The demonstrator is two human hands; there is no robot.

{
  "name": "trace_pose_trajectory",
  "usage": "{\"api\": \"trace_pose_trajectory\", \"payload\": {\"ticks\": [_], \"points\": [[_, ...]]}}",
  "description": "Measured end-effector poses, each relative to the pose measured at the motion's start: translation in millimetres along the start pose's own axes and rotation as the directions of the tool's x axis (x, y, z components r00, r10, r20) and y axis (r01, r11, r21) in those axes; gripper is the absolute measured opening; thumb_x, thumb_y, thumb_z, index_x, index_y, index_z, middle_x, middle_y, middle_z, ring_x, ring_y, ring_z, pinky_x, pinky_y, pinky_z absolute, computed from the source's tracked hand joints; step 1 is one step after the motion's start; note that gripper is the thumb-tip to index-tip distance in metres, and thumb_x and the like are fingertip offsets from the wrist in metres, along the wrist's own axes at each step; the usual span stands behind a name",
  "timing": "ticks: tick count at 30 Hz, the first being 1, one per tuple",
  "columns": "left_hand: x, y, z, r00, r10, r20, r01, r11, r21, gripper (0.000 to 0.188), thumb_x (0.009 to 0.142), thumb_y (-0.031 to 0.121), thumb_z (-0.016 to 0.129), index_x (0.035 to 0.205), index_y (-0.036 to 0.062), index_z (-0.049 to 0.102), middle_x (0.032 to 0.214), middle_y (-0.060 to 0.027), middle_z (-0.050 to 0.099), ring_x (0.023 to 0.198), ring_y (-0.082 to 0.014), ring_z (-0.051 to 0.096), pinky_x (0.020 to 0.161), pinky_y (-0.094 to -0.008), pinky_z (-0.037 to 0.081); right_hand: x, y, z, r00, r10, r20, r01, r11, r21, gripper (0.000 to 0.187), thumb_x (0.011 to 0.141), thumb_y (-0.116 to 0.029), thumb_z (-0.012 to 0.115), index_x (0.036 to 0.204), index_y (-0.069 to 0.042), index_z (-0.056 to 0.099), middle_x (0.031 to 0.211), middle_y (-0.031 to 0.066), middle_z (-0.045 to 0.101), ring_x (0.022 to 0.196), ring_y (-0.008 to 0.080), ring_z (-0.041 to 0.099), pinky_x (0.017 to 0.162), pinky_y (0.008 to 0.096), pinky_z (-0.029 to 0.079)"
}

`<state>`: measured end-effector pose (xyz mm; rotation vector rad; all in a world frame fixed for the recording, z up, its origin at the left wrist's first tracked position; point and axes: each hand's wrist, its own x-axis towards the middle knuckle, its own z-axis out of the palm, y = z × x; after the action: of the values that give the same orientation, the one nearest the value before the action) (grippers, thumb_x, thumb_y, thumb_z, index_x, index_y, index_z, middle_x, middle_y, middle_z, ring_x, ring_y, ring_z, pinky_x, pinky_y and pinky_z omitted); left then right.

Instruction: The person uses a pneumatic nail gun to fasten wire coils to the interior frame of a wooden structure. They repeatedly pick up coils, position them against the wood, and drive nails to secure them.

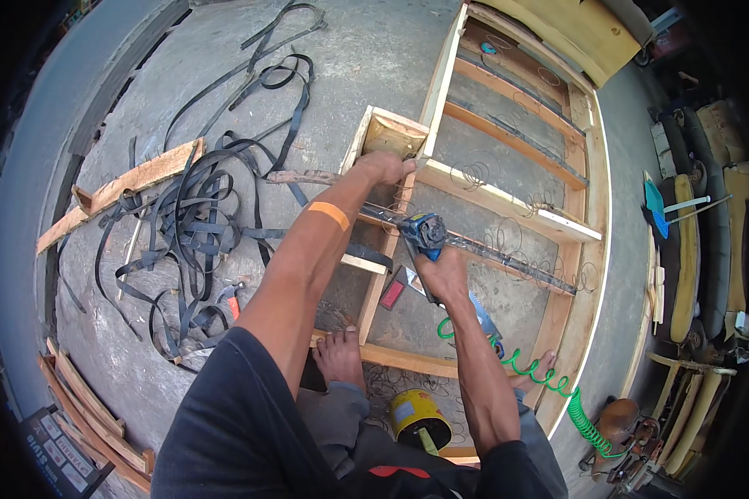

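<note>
One blue power tool (425, 232), labelled yellow can (409, 415), lettered dark box (57, 457)

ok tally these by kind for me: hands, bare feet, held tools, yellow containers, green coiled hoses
Hands: 2, the left hand and right hand
Bare feet: 2, the left foot and right foot
Held tools: 1, the blue-and-black tool
Yellow containers: 1, the yellow container
Green coiled hoses: 1, the green coiled hose
Total: 7

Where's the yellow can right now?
In the head view, the yellow can is low, just right of centre, between the left foot and right forearm.
</note>
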<state>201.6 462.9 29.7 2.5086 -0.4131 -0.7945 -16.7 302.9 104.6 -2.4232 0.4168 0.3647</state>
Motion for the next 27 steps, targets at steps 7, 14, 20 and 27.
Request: {"api": "trace_pose_trajectory", "payload": {"ticks": [7, 14, 20, 27], "points": [[-3.0, 8.1, 2.0, 0.987, -0.142, -0.072, 0.142, 0.99, -0.002, 0.076, 0.102, 0.063, 0.039, 0.125, -0.0017, 0.071, 0.132, -0.0275, 0.066, 0.127, -0.0421, 0.063, 0.108, -0.0507, 0.048, 14.1, -22.1, 16.8, 1.0, -0.015, 0.01, 0.016, 0.988, -0.153, 0.034, 0.082, -0.022, 0.067, 0.106, 0.001, 0.074, 0.099, 0.0329, 0.072, 0.101, 0.0482, 0.07, 0.091, 0.0539, 0.054], [-12.9, 14.0, -4.4, 0.98, -0.187, -0.063, 0.186, 0.982, -0.026, 0.077, 0.098, 0.068, 0.044, 0.131, 0.0024, 0.07, 0.139, -0.0222, 0.065, 0.129, -0.0379, 0.062, 0.108, -0.0488, 0.049, 28.1, -27.1, 5.9, 0.992, 0.042, 0.122, -0.019, 0.982, -0.187, 0.032, 0.081, -0.019, 0.067, 0.105, 0.001, 0.076, 0.103, 0.0327, 0.072, 0.103, 0.0489, 0.07, 0.092, 0.0531, 0.055], [-44.7, 32.1, -25.4, 0.994, -0.057, 0.097, 0.053, 0.998, 0.039, 0.089, 0.095, 0.076, 0.047, 0.14, 0.0011, 0.062, 0.139, -0.0291, 0.061, 0.133, -0.0431, 0.058, 0.111, -0.0501, 0.047, -24.3, 21.8, -30.9, 0.999, 0.046, -0.006, -0.047, 0.987, -0.152, 0.035, 0.079, -0.024, 0.069, 0.102, 0.002, 0.075, 0.098, 0.032, 0.072, 0.098, 0.0479, 0.071, 0.089, 0.0522, 0.055], [-168.5, 40.1, -23.2, 0.972, 0.235, 0.004, -0.232, 0.957, 0.177, 0.117, 0.088, 0.066, 0.071, 0.166, 0.0092, 0.004, 0.146, -0.0358, 0.051, 0.14, -0.0472, 0.049, 0.119, -0.0569, 0.038, -83.6, 124.2, -117.5, 0.974, 0.202, 0.099, -0.168, 0.946, -0.277, 0.044, 0.08, -0.028, 0.071, 0.112, 0.002, 0.072, 0.099, 0.0306, 0.073, 0.097, 0.046, 0.072, 0.09, 0.05, 0.055]]}}
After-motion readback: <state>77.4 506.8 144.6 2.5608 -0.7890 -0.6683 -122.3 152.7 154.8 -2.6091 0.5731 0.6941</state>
